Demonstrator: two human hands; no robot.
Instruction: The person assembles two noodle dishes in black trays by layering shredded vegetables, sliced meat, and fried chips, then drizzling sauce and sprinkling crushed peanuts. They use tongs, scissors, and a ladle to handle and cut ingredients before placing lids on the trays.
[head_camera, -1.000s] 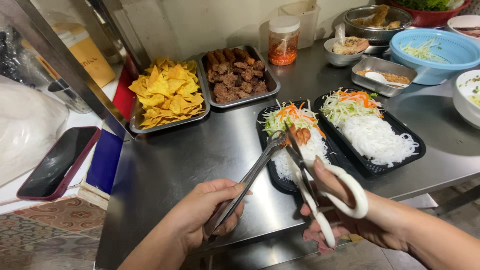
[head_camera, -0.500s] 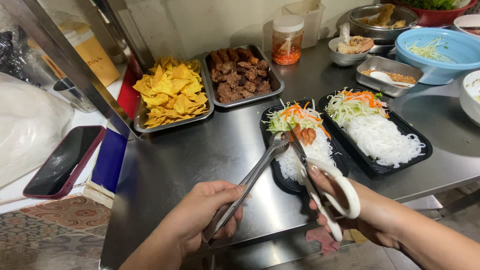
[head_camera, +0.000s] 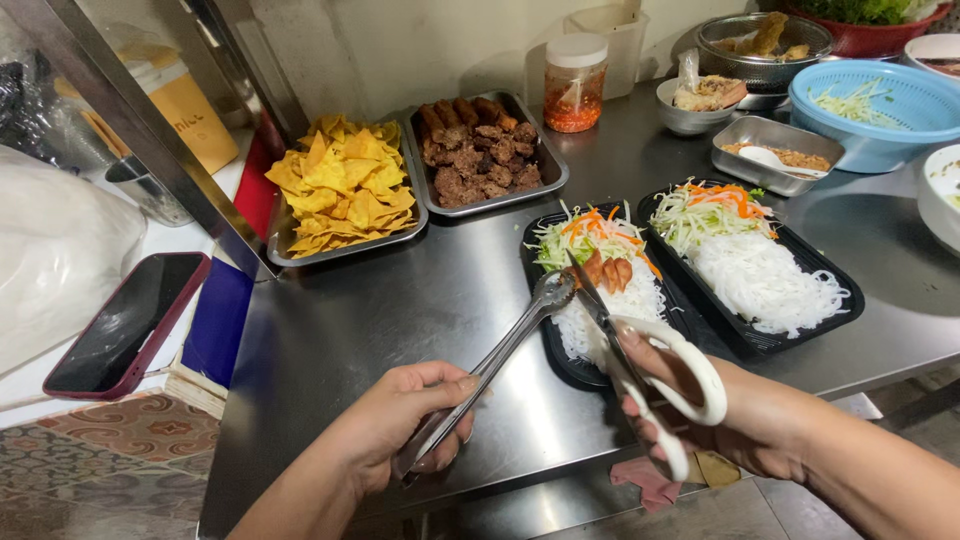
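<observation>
Steady: your left hand (head_camera: 400, 425) clamps the tongs (head_camera: 500, 365), seemingly pinning meat (head_camera: 608, 272); your right hand (head_camera: 740, 420) works half-open scissors (head_camera: 640, 370) — snip squarely.

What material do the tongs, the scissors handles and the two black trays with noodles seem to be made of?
The tongs in the left hand look like bare polished metal, probably steel: silver with bright glints. The scissors in the right hand have smooth white handles, likely plastic, and grey metal blades. The black trays look like thin matte plastic, perhaps disposable; this is less certain.
</observation>
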